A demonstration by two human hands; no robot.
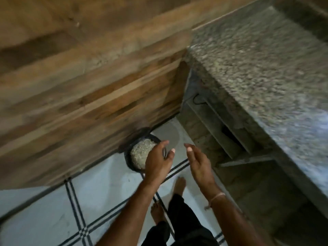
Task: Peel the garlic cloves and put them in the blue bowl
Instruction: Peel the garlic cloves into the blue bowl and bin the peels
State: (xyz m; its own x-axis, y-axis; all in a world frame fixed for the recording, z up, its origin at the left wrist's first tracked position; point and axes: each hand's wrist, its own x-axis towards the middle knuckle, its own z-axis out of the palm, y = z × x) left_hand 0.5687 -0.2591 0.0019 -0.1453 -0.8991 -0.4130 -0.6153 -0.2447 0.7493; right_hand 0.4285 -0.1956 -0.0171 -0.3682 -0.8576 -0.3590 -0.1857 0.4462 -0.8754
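Note:
A dark round bin [128, 160] stands on the floor in the corner against the wooden wall, filled with pale papery scraps [142, 152] that look like garlic skins. My left hand [158, 159] hangs just over the bin's right rim, fingers spread and empty. My right hand [197, 163] is held out beside it, a little to the right, also open with nothing in it. No blue bowl and no garlic cloves appear in this view. The picture is blurred by motion.
A speckled granite counter [262, 71] runs along the right, with open concrete shelves [220, 125] beneath it. A wooden panel wall [79, 89] fills the left. The floor [99, 189] is pale tile with dark stripes, and my bare feet [179, 186] stand on it.

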